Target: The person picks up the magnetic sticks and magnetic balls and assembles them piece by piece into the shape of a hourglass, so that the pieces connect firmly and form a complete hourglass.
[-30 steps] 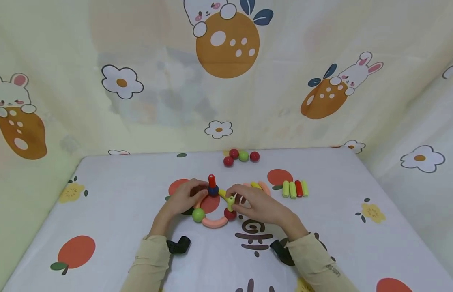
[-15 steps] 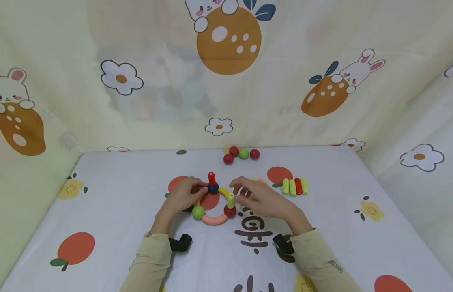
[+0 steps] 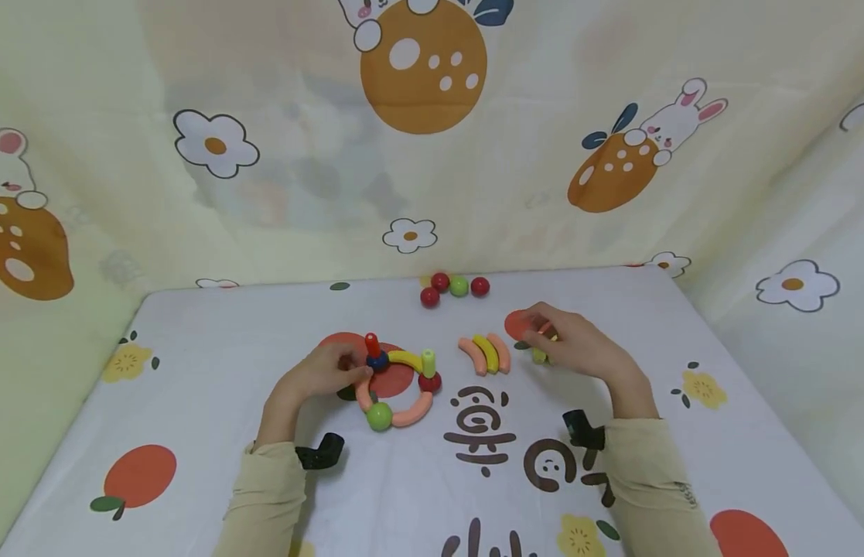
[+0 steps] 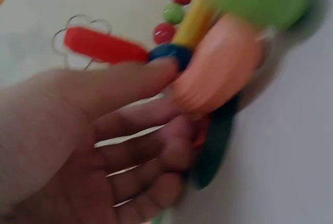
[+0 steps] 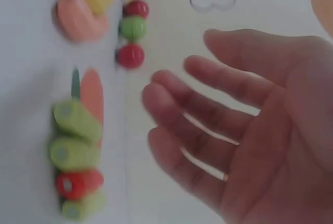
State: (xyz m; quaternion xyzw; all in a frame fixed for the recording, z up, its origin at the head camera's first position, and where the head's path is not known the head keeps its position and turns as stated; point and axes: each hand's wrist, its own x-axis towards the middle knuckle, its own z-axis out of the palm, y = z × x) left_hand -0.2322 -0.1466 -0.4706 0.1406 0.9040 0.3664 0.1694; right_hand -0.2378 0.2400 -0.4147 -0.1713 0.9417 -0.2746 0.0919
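Note:
A ring of curved pieces and balls lies left of centre in the head view. It joins a blue ball (image 3: 377, 362), a yellow curved piece (image 3: 405, 358), a red ball (image 3: 429, 382), a green ball (image 3: 379, 416) and peach curved pieces (image 3: 413, 410). A red stick (image 3: 372, 343) rises from the blue ball, a light green stick (image 3: 428, 362) from the red one. My left hand (image 3: 322, 371) pinches the blue ball, thumb across it in the left wrist view. Loosely bent and holding nothing, my right hand (image 5: 239, 120) hovers by the light green sticks (image 5: 75, 153) and red stick (image 5: 70, 184).
Two peach curved pieces and a yellow curved piece (image 3: 486, 354) lie side by side between the ring and my right hand. Farther back sit several loose balls (image 3: 459, 286), red and green. A printed cloth (image 3: 223, 325) covers the table, and a patterned curtain (image 3: 299, 193) hangs behind.
My right hand has let go of the light green stick, which stands on the red ball, and moved right to the row of sticks. The ring has turned and shifted slightly left with my left hand.

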